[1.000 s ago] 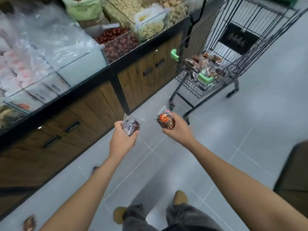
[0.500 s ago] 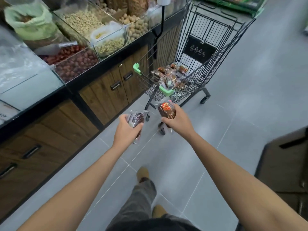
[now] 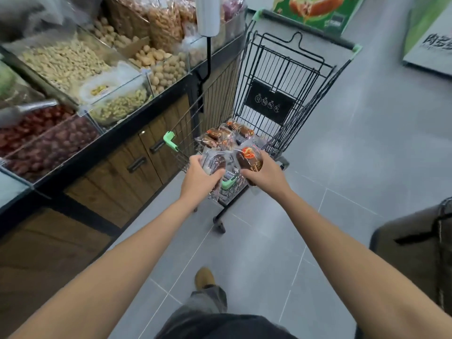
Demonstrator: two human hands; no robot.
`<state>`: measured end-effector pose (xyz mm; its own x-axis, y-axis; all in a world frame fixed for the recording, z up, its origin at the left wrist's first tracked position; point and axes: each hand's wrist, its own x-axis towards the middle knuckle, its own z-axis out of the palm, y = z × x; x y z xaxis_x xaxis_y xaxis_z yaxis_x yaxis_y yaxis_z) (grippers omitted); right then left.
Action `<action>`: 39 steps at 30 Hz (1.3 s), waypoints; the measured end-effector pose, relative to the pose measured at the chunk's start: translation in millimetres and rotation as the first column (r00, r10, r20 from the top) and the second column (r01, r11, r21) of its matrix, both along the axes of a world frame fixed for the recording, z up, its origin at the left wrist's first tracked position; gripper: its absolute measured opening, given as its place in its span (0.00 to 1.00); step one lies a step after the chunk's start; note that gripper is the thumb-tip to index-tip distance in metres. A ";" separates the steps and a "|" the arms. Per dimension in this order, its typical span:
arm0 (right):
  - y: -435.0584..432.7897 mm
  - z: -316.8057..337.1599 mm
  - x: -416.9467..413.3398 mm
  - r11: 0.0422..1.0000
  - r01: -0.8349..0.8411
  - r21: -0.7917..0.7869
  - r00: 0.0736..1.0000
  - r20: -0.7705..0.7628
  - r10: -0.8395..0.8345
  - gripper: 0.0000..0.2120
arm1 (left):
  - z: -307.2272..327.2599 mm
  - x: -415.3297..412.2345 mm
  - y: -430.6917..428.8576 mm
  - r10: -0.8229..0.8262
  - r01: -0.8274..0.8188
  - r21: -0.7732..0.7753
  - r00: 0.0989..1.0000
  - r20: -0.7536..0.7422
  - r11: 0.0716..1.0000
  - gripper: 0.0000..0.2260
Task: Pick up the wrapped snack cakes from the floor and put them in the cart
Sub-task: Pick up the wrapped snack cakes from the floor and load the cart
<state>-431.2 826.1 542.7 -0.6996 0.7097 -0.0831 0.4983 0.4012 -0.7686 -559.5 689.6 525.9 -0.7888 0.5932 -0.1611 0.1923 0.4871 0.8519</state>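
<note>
- Two hands are out, each gripping one cake.
- The left hand (image 3: 198, 174) is curled round a clear-wrapped cake (image 3: 215, 162), which is dark brown with pale print I cannot read.
- The right hand (image 3: 267, 172) is wrapped round an orange-printed cake (image 3: 249, 159). The lettering below its orange mark is too small to make out.
- Both cakes are held side by side at the near rim of the one black wire cart (image 3: 281, 77).
- A heap of wrapped cakes (image 3: 220, 138) lies in the basket, too jumbled to count.
- I count four green corner guards (image 3: 168, 139) on the cart.
- One black plate (image 3: 269, 102) on its far wall carries four round symbols, unreadable.
- A green poster (image 3: 315, 11) stands beyond; its writing is blurred.
- Bins (image 3: 61, 62) of nuts and red fruit line the left.
</note>
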 end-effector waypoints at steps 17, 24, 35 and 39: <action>213.6 -44.2 -147.1 0.989 -0.132 -0.066 0.984 0.116 0.139 0.27 | -34.5 -128.5 184.7 0.204 -0.194 -0.104 0.974 0.100 0.975 0.27; 307.3 -81.6 -213.1 0.954 -0.283 -0.096 0.903 0.309 0.299 0.27 | -69.4 -149.6 259.8 0.484 -0.445 -0.204 0.845 0.226 0.872 0.28; 378.0 -170.7 -256.5 0.889 -0.337 -0.309 0.771 0.452 0.449 0.22 | -161.1 -144.1 344.7 0.647 -0.479 -0.442 0.634 0.423 0.758 0.30; 389.4 -215.1 -267.2 0.897 -0.261 -0.357 0.727 0.539 0.426 0.25 | -201.7 -145.6 381.6 0.697 -0.530 -0.454 0.577 0.426 0.716 0.28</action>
